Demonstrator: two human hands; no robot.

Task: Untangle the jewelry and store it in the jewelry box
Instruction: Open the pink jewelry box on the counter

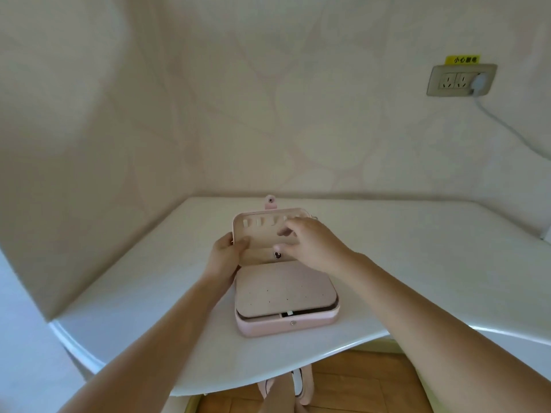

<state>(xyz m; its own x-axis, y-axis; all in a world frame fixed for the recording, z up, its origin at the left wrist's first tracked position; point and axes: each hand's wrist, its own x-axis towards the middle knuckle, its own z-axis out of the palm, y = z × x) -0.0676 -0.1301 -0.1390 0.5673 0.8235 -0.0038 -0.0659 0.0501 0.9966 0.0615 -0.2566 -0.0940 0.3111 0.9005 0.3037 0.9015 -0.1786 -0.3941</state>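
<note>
On the white table (417, 263), near its front edge, the jewelry box (268, 327) stood open. My left hand (223, 251) gripped the left edge of the lid (259, 234), thumb inside, to hold it upright for work. My right hand (313, 245) lay bent-fingered over the lid's lining below the hooks (258, 222); whether it pinched anything was hidden. A small dark piece (278, 255) by its fingertips was possibly jewelry, though a snap fastener could not be excluded.

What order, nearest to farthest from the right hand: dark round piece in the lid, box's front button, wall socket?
From the right hand:
1. Dark round piece, by its fingertips, low in the lid.
2. Front button, on the near wall of the box.
3. Wall socket, far upper right.
</note>
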